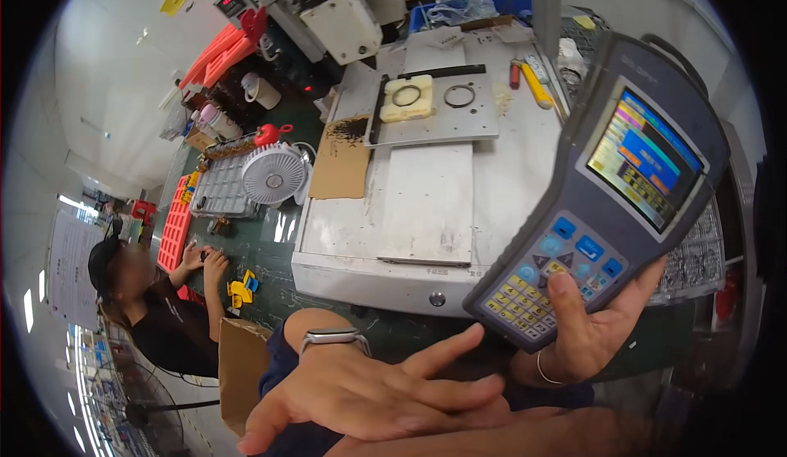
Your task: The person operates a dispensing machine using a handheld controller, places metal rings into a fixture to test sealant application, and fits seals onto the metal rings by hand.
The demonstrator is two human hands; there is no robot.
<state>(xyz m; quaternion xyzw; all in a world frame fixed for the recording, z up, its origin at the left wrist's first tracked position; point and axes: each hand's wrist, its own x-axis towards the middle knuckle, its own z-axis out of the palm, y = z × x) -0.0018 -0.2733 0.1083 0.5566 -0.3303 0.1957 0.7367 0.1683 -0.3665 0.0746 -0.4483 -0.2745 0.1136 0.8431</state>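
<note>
A grey handheld controller [549, 236] with a lit screen and a keypad stands tilted at the right. My right hand [602, 334], with a thin bracelet at the wrist, is closed round its lower end. The thumb lies on the keypad, and most of the fingers are hidden behind the casing. My left hand [361, 391], wearing a wristwatch [332, 337], is low in the middle with its fingers stretched and spread. It holds nothing and lies over a bare forearm [566, 434] along the lower edge; where that forearm leads is partly hidden.
A white machine bed [426, 203] carries a metal plate [484, 125], a cream block [407, 98] and two dark rings. Beyond rises the machine head [340, 27]. A yellow cutter [538, 88], a white fan [275, 176] and a tray [220, 186] stand around. A co-worker [156, 309] sits left.
</note>
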